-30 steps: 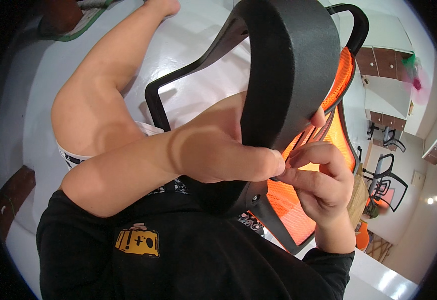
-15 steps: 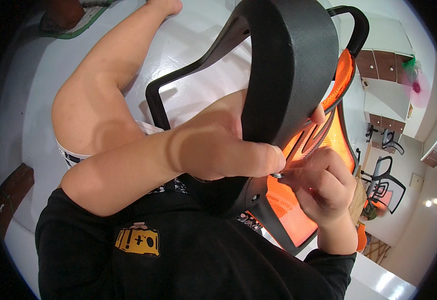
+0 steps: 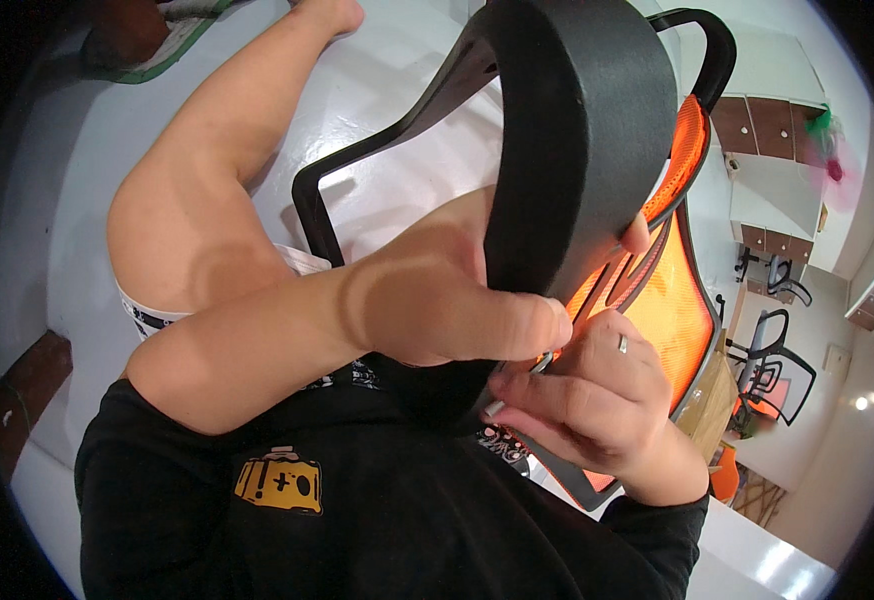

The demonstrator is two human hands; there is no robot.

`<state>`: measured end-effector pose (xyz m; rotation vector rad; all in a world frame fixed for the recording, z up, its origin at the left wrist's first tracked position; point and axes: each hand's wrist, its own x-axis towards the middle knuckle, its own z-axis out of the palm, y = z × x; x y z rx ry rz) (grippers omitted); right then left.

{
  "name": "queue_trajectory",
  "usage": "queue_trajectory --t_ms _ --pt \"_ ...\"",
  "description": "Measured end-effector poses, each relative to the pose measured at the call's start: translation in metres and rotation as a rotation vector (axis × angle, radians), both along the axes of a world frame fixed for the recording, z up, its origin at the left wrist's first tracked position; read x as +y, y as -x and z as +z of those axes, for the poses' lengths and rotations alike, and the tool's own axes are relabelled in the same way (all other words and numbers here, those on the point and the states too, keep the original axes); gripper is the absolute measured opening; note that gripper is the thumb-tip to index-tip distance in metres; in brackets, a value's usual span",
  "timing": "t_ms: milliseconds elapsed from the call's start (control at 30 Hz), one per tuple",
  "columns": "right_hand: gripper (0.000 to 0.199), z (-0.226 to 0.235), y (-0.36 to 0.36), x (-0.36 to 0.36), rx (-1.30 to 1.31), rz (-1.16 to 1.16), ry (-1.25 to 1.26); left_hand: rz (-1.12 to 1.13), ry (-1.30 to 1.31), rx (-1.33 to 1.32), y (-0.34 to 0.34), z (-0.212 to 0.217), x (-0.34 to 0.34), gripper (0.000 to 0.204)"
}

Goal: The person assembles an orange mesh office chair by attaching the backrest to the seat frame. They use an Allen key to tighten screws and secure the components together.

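A black plastic armrest [image 3: 597, 130] of a chair stands upright in front of me. My left hand [image 3: 457, 315] is closed around its lower part, the thumb on the near side and a fingertip showing on the far side. To its right, my right hand [image 3: 592, 400] is closed in a pinch against the armrest's lower end. A slim silvery metal rod [image 3: 494, 408] pokes out below its fingertips; its full shape is hidden. Another small metal piece [image 3: 542, 362] shows by my left thumb. The orange mesh backrest [image 3: 665, 310] with a black frame lies behind my right hand.
My bare leg [image 3: 187, 200] stretches across the light floor on the left. Another person's foot in a green-edged shoe [image 3: 157, 50] is at the top left. Brown-and-white cabinets [image 3: 767, 130], black chair frames [image 3: 777, 370] and a wooden surface [image 3: 709, 405] stand at the right.
My right hand has moved down and left, from beside the left thumb to the armrest's lower end, covering the bolt hole seen before. The left hand keeps its hold.
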<state>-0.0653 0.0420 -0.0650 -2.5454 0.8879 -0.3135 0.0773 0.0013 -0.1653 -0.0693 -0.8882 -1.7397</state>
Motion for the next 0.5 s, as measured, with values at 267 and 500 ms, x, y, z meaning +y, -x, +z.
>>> queue_trajectory --t_ms 267,500 --pt "0.025 0.0 0.004 0.006 -0.073 -0.086 -0.118 0.089 0.033 0.01 0.01 -0.005 0.0 0.047" --pt "0.022 0.011 0.006 0.019 -0.152 -0.215 -0.369 0.074 0.102 -0.04 0.005 -0.005 -0.002 0.046"
